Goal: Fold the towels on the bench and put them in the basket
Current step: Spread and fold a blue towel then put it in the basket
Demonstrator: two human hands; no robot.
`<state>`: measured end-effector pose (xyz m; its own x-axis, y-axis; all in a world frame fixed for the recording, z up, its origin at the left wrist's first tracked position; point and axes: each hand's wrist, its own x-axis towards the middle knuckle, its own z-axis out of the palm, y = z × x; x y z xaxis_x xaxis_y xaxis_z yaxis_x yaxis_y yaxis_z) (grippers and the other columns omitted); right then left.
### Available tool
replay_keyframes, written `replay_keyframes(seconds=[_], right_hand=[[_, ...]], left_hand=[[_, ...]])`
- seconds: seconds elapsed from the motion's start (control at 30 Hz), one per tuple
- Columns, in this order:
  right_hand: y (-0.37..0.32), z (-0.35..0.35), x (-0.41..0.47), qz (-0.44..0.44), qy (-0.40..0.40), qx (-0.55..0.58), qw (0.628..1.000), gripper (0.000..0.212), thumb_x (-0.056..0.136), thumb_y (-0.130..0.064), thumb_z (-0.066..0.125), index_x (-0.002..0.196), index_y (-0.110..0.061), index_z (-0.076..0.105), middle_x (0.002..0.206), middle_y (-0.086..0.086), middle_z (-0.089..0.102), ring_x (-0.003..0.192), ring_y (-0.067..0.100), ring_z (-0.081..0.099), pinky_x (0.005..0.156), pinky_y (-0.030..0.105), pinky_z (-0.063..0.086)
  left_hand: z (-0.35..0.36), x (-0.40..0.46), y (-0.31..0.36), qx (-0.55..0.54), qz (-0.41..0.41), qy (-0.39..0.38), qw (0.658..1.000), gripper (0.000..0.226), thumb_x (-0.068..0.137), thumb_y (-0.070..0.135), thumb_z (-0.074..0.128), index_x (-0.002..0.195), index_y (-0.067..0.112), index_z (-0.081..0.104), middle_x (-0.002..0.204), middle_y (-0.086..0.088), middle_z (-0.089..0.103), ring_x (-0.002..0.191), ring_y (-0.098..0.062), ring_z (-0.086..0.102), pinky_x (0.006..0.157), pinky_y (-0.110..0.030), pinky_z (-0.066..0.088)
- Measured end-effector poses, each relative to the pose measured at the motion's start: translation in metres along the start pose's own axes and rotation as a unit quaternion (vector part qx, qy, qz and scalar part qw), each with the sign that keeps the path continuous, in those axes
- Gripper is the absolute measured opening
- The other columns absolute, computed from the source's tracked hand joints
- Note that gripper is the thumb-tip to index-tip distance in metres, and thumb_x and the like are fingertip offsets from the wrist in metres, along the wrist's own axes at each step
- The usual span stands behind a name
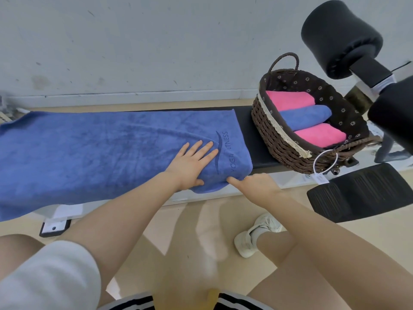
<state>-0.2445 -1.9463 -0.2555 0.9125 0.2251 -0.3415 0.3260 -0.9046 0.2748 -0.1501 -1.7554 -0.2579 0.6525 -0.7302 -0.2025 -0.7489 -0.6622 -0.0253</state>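
My left hand lies flat on the blue towel, fingers straight and spread. My right hand pinches the towel's near corner, thumb on top, fingers curled under. The towel is spread along the worktop; the basket at its right end holds three rolled towels.

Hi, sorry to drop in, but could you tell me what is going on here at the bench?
A person is folding towels on a black bench. A blue towel lies spread along it. The left hand presses flat on its near right corner, while the right hand pinches the edge of that corner. At the bench's right end, the basket already holds three rolled towels: pink, blue, pink.
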Motion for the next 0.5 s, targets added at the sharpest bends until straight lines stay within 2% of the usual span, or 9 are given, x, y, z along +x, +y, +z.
replay_keyframes(seconds=[0.1, 0.13, 0.2, 0.27, 0.3, 0.33, 0.4, 0.43, 0.5], right_hand=[[0.002, 0.005, 0.001, 0.03, -0.03, -0.003, 0.999, 0.038, 0.088, 0.0, 0.042, 0.123, -0.014, 0.039, 0.064, -0.001, 0.031, 0.071, 0.029, 0.047, 0.053, 0.033, 0.031], [0.005, 0.008, 0.001, 0.049, -0.044, 0.005, 0.998, 0.038, 0.088, 0.0, 0.042, 0.124, -0.013, 0.04, 0.07, 0.0, 0.039, 0.077, 0.031, 0.053, 0.055, 0.032, 0.032], [0.014, 0.013, -0.003, 0.088, -0.087, 0.023, 0.992, 0.039, 0.089, -0.001, 0.041, 0.126, -0.014, 0.042, 0.096, 0.005, 0.057, 0.097, 0.03, 0.06, 0.063, 0.032, 0.034], [0.021, 0.019, -0.009, 0.085, -0.13, 0.042, 0.987, 0.031, 0.094, -0.011, 0.04, 0.123, -0.016, 0.048, 0.112, 0.008, 0.059, 0.103, 0.029, 0.059, 0.068, 0.031, 0.035], [0.021, 0.018, -0.013, 0.067, -0.131, 0.062, 0.987, 0.027, 0.096, -0.017, 0.039, 0.118, -0.017, 0.053, 0.109, 0.008, 0.059, 0.099, 0.029, 0.058, 0.068, 0.03, 0.036], [0.018, 0.014, -0.015, 0.048, -0.112, 0.091, 0.988, 0.026, 0.097, -0.022, 0.037, 0.112, -0.017, 0.057, 0.1, 0.007, 0.057, 0.091, 0.028, 0.055, 0.068, 0.03, 0.036], [0.007, -0.002, -0.012, 0.033, -0.02, 0.142, 0.989, 0.025, 0.096, -0.026, 0.036, 0.099, -0.015, 0.059, 0.086, 0.006, 0.054, 0.077, 0.026, 0.048, 0.063, 0.03, 0.034], [0.0, -0.014, -0.007, 0.036, 0.035, 0.156, 0.986, 0.024, 0.096, -0.025, 0.036, 0.096, -0.015, 0.058, 0.086, 0.007, 0.058, 0.076, 0.027, 0.049, 0.061, 0.031, 0.034], [-0.015, -0.038, 0.009, 0.048, 0.104, 0.188, 0.975, 0.023, 0.096, -0.023, 0.035, 0.095, -0.014, 0.056, 0.09, 0.006, 0.062, 0.079, 0.029, 0.052, 0.059, 0.033, 0.034]], left_hand=[[0.0, 0.0, 0.001, 0.001, -0.003, -0.003, 1.0, 0.091, 0.088, 0.042, 0.055, 0.148, 0.026, -0.011, 0.157, 0.003, -0.018, 0.146, -0.023, -0.012, 0.117, -0.042, -0.005], [0.0, 0.0, 0.001, 0.001, -0.003, -0.003, 1.0, 0.091, 0.088, 0.042, 0.056, 0.148, 0.026, -0.012, 0.157, 0.003, -0.018, 0.145, -0.023, -0.012, 0.117, -0.042, -0.005], [0.0, 0.0, 0.0, 0.005, -0.001, -0.005, 1.0, 0.091, 0.088, 0.043, 0.055, 0.148, 0.026, -0.012, 0.157, 0.003, -0.018, 0.145, -0.023, -0.012, 0.117, -0.042, -0.005], [0.0, 0.0, 0.0, 0.011, 0.0, -0.008, 1.0, 0.091, 0.088, 0.044, 0.055, 0.148, 0.026, -0.011, 0.157, 0.002, -0.017, 0.146, -0.023, -0.012, 0.117, -0.043, -0.005], [0.001, 0.001, 0.0, 0.012, 0.0, -0.01, 1.0, 0.091, 0.088, 0.044, 0.055, 0.148, 0.025, -0.011, 0.157, 0.002, -0.017, 0.146, -0.023, -0.012, 0.117, -0.043, -0.004], [0.001, 0.001, 0.001, 0.009, 0.002, -0.012, 1.0, 0.092, 0.087, 0.044, 0.055, 0.148, 0.026, -0.01, 0.157, 0.003, -0.017, 0.146, -0.023, -0.012, 0.117, -0.043, -0.005], [-0.002, 0.0, -0.001, -0.039, 0.009, -0.017, 0.999, 0.09, 0.086, 0.042, 0.055, 0.149, 0.026, -0.006, 0.158, 0.004, -0.015, 0.146, -0.021, -0.011, 0.117, -0.042, -0.006], [-0.006, -0.001, -0.003, -0.104, 0.012, -0.015, 0.994, 0.086, 0.086, 0.036, 0.055, 0.15, 0.025, -0.002, 0.158, 0.004, -0.011, 0.146, -0.019, -0.01, 0.117, -0.04, -0.006], [-0.016, -0.007, -0.012, -0.278, 0.004, 0.012, 0.961, 0.076, 0.087, 0.013, 0.051, 0.15, 0.02, 0.01, 0.159, 0.004, 0.0, 0.146, -0.015, -0.002, 0.117, -0.03, -0.002]])
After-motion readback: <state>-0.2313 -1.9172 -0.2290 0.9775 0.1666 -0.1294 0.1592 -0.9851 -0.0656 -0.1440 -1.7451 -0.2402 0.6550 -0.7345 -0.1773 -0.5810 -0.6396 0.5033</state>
